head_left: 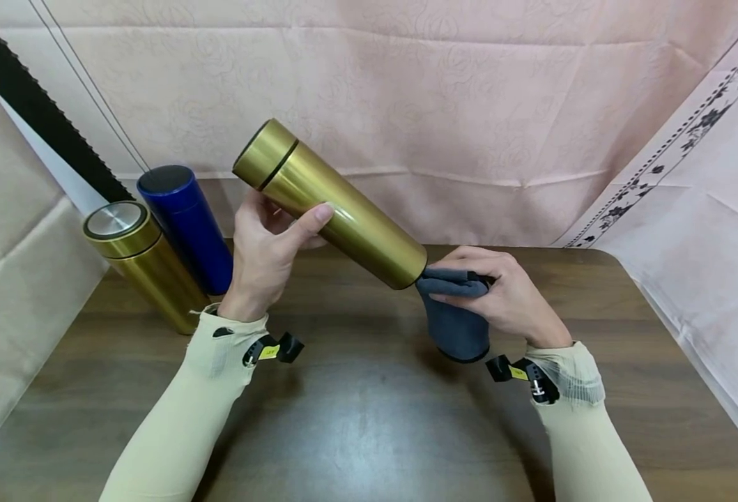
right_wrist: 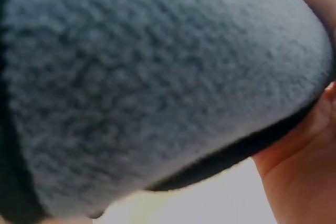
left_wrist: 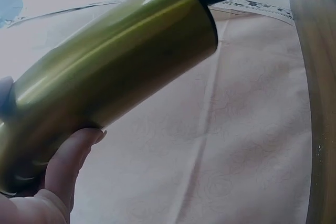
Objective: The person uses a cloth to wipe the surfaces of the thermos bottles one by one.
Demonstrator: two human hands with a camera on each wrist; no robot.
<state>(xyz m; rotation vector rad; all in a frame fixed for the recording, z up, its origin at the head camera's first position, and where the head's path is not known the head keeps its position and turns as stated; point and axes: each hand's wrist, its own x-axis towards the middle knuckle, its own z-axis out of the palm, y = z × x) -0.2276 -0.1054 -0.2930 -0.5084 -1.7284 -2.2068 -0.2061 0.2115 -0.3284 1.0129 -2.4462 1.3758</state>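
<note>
My left hand (head_left: 265, 247) grips a gold thermos flask (head_left: 343, 209) around its upper body, thumb along the near side. The flask is held tilted above the table, its capped end up to the left and its base down to the right. A folded grey-blue cloth (head_left: 456, 314) with a dark edge hangs from my right hand (head_left: 497, 289), pinched between thumb and fingers. The cloth's upper fold is right at the flask's base. Fuzzy cloth (right_wrist: 157, 87) fills most of the right wrist view. In the left wrist view, the base end of the gold flask (left_wrist: 136, 51) meets dark cloth.
At the left of the brown wooden table (head_left: 356, 418) stand a second gold flask (head_left: 149, 272) with a silver-topped lid and a blue flask (head_left: 187, 230). Pale patterned cloth (head_left: 406, 97) hangs behind the table, and white cloth (head_left: 713, 230) borders the right side.
</note>
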